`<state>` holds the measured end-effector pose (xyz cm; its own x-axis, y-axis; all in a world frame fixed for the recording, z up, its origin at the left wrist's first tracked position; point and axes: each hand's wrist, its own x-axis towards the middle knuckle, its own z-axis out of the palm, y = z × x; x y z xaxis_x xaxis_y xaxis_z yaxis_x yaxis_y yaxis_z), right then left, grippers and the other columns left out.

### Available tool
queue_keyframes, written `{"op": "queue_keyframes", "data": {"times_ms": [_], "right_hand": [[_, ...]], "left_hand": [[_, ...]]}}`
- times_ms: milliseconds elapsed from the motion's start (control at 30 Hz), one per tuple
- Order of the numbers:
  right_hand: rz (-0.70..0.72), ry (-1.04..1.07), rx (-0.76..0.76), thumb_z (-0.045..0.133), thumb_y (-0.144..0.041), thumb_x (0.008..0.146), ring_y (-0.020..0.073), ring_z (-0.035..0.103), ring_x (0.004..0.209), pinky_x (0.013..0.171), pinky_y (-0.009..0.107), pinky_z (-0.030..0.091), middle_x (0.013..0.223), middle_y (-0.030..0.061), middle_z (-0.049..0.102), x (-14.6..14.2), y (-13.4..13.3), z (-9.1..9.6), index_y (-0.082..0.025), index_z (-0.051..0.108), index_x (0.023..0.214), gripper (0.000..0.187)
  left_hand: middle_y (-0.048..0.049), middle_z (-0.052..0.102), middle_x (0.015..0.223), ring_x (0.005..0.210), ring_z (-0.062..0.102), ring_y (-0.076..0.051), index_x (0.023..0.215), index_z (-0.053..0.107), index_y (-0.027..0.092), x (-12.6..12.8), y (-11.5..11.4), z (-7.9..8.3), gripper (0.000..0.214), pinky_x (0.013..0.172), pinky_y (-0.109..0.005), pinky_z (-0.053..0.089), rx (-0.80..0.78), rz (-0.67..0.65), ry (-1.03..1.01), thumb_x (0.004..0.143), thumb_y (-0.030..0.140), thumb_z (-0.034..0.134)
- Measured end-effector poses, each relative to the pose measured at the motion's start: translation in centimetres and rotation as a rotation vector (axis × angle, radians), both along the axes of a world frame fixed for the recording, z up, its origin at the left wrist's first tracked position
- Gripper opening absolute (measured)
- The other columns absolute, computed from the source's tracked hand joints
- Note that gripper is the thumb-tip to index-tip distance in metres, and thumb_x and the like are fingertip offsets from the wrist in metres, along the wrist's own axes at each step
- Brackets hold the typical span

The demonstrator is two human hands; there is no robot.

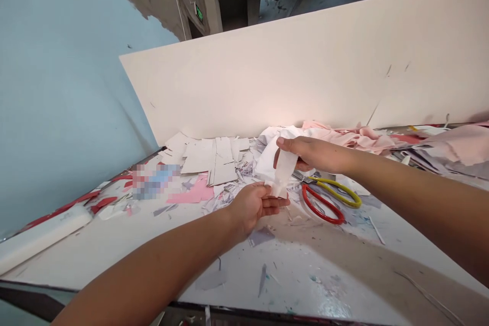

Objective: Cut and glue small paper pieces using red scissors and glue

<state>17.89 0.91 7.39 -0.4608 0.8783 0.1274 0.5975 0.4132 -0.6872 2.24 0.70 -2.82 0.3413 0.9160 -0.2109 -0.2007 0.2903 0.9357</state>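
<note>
Above the counter (290,265), both hands hold one white strip (283,170): the right hand (311,154) has its fingers pinched on the top end, the left hand (254,205) has its fingers closed on the bottom. To handle it well, I'd keep the strip taut and straight, with light, even pinches so it doesn't tear. Scissors (328,198) lie just right of it, among scraps (208,160).

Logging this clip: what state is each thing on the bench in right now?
White strip: held off the bench, pinched at both ends.
Left hand: fingers closed on the strip's lower end.
Right hand: gripping its upper end.
Scissors: lying flat, untouched.
White cut pieces: stacked flat.
Pink fabric: crumpled.
</note>
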Motion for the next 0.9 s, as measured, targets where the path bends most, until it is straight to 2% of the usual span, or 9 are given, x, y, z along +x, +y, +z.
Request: {"op": "queue_keyframes", "data": {"times_ms": [133, 300, 467, 633, 733, 900], "right_hand": [[0.009, 0.119, 0.015, 0.037, -0.055, 0.081, 0.0099, 0.033, 0.048, 0.05, 0.025, 0.025, 0.051, -0.0046, 0.037, -0.1, -0.1, -0.3, -0.019, 0.047, 0.065, 0.04], [-0.081, 0.103, 0.04, 0.045, -0.051, 0.078, 0.0098, 0.037, 0.054, 0.052, 0.023, 0.028, 0.06, -0.0044, 0.04, -0.2, 0.1, -0.6, -0.02, 0.042, 0.068, 0.033], [-0.049, 0.128, 0.065, 0.044, -0.047, 0.079, 0.0094, 0.034, 0.054, 0.05, 0.023, 0.027, 0.06, -0.0048, 0.036, -0.1, 0.6, -1.1, -0.021, 0.037, 0.066, 0.03], [-0.041, 0.197, 0.074, 0.043, -0.045, 0.08, 0.0092, 0.036, 0.053, 0.048, 0.022, 0.028, 0.059, -0.0045, 0.038, -0.3, 1.2, -1.7, -0.021, 0.037, 0.066, 0.029], [-0.055, 0.187, 0.078, 0.042, -0.05, 0.08, 0.0087, 0.036, 0.05, 0.048, 0.022, 0.028, 0.056, -0.0045, 0.04, -0.2, 1.5, -1.8, -0.02, 0.042, 0.068, 0.031], [-0.003, 0.075, -0.074, 0.052, -0.057, 0.072, 0.0085, 0.035, 0.047, 0.047, 0.021, 0.027, 0.052, -0.0047, 0.044, 0.7, 1.9, -1.4, -0.023, 0.054, 0.084, 0.037]], "left_hand": [[-0.0129, 0.067, 0.093, 0.08, 0.066, -0.019, 0.091, 0.056, 0.011, 0.1, -0.1, 0.1, 0.017, 0.065, -0.026, 0.048, 0.004, 0.01, -0.008, 0.077, 0.015, 0.046], [-0.0139, 0.068, 0.091, 0.079, 0.066, -0.018, 0.09, 0.058, 0.01, 0.1, -0.3, 0.3, 0.019, 0.064, -0.025, 0.048, 0.012, 0.008, -0.006, 0.08, 0.019, 0.045], [-0.0135, 0.068, 0.093, 0.079, 0.066, -0.018, 0.092, 0.058, 0.01, 0.1, -0.1, -0.1, 0.02, 0.064, -0.025, 0.047, 0.019, -0.002, 0.003, 0.08, 0.018, 0.044], [-0.0122, 0.067, 0.097, 0.078, 0.066, -0.018, 0.091, 0.057, 0.012, 0.1, 0.0, -0.3, 0.018, 0.064, -0.025, 0.047, 0.03, -0.003, 0.006, 0.079, 0.018, 0.044], [-0.0128, 0.067, 0.096, 0.078, 0.066, -0.018, 0.091, 0.057, 0.011, 0.2, -0.1, 0.0, 0.019, 0.065, -0.026, 0.047, 0.011, 0.013, 0.027, 0.079, 0.018, 0.043], [-0.0134, 0.067, 0.094, 0.077, 0.066, -0.019, 0.089, 0.056, 0.011, 0.2, -0.2, 0.2, 0.018, 0.063, -0.025, 0.046, 0.0, 0.01, 0.027, 0.077, 0.017, 0.045]]}}
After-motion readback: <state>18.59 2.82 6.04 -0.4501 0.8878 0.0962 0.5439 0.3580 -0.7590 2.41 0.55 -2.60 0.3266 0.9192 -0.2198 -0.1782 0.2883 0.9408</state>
